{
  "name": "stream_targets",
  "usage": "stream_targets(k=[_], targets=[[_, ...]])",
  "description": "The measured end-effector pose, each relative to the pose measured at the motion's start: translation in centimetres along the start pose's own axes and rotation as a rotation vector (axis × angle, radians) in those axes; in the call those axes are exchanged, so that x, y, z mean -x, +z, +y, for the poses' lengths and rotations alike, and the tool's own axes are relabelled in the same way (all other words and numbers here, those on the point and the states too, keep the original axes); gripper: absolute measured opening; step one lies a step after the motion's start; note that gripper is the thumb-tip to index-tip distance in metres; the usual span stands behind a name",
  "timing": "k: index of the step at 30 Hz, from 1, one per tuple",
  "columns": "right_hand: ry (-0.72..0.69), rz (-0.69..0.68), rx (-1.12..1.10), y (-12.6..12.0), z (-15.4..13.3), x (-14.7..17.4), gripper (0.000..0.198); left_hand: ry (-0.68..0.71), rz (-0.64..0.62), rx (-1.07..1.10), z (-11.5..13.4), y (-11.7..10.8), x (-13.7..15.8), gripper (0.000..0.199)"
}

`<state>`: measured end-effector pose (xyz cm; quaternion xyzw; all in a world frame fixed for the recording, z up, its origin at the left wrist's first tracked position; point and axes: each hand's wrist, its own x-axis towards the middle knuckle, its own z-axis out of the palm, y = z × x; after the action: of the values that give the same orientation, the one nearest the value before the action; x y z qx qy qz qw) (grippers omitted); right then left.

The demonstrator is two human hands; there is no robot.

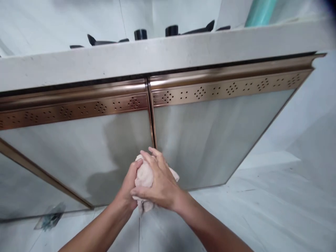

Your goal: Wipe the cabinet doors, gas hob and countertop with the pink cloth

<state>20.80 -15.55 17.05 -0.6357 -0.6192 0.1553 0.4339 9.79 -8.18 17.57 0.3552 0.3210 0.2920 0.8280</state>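
A pale pinkish cloth [144, 174] is bunched up between my two hands, in front of the seam of two cabinet doors. My left hand [129, 183] is wrapped round its left side, thumb on top. From the right, my right hand [162, 178] grips over the cloth, its fingers pointing up toward the doors. One corner of the cloth sticks out past the right hand, and a crumpled end hangs below. The left cabinet door [126, 140] and right cabinet door [199, 136] have frosted panels and copper-coloured perforated trim. The left fingers are mostly hidden behind the cloth.
A white countertop [168, 52] runs above the doors. Black stove knobs [140, 34] and burner supports show over its edge, with a turquoise cylinder [261, 13] at the right. Below lies a pale tiled floor [236, 217]; a floor drain [51, 218] sits at the lower left.
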Motion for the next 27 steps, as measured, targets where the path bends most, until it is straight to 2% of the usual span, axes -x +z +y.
stream_targets(k=[2, 4, 6, 7, 9, 11, 14, 15, 16, 18, 19, 21, 23, 24, 25, 27], targets=[[0.066, -0.026, -0.072, -0.1, -0.7, 0.2, 0.110, 0.028, 0.047, 0.019, 1.4, 1.1, 0.4, 0.036], [0.046, 0.031, -0.178, -0.5, -0.7, 0.2, 0.106, 0.090, 0.048, -0.028, 2.4, 1.8, 0.8, 0.039], [0.010, 0.137, -0.304, -0.8, -0.4, -0.1, 0.091, 0.228, -0.028, -0.207, 3.1, 2.3, 1.3, 0.046], [-0.005, 0.211, -0.356, -1.0, -0.2, -0.3, 0.083, 0.319, -0.082, -0.371, 3.5, 2.5, 1.6, 0.051], [-0.046, 0.387, -0.385, -2.1, 0.2, -0.6, 0.074, 0.572, -0.161, -0.790, 4.8, 2.7, 2.5, 0.055], [-0.103, 0.612, -0.314, -4.3, 0.5, -1.0, 0.073, 0.919, -0.136, -1.166, 7.2, 2.9, 3.8, 0.047], [-0.177, 1.010, -0.156, -9.4, 0.9, -2.1, 0.083, 1.536, 0.101, -1.403, 13.0, 3.4, 6.1, 0.037], [-0.201, 1.133, -0.115, -11.0, 1.1, -2.7, 0.084, 1.711, 0.205, -1.425, 15.4, 3.6, 6.7, 0.038], [-0.224, 1.233, -0.076, -12.2, 1.3, -3.4, 0.085, 1.808, 0.300, -1.459, 17.7, 3.8, 7.2, 0.043], [-0.253, 1.323, 0.045, -13.2, 1.6, -4.8, 0.081, 1.848, 0.435, -1.557, 22.1, 3.8, 7.6, 0.058], [-0.267, 1.294, 0.129, -13.1, 1.7, -5.4, 0.079, 1.819, 0.461, -1.627, 24.0, 3.7, 7.4, 0.064], [-0.326, 1.076, 0.301, -11.8, 1.1, -5.8, 0.072, 1.726, 0.462, -1.760, 26.7, 3.2, 6.7, 0.071], [-0.433, 0.827, 0.389, -10.8, -0.4, -5.3, 0.064, 1.647, 0.472, -1.851, 28.1, 2.5, 5.8, 0.074], [-0.488, 0.754, 0.399, -10.9, -1.6, -4.7, 0.063, 1.625, 0.492, -1.883, 28.3, 2.2, 5.4, 0.075], [-0.539, 0.745, 0.409, -11.5, -2.9, -4.1, 0.065, 1.619, 0.519, -1.901, 28.4, 1.9, 5.0, 0.076], [-0.595, 0.903, 0.440, -14.4, -5.8, -3.2, 0.077, 1.634, 0.559, -1.902, 28.1, 1.5, 4.6, 0.075]])
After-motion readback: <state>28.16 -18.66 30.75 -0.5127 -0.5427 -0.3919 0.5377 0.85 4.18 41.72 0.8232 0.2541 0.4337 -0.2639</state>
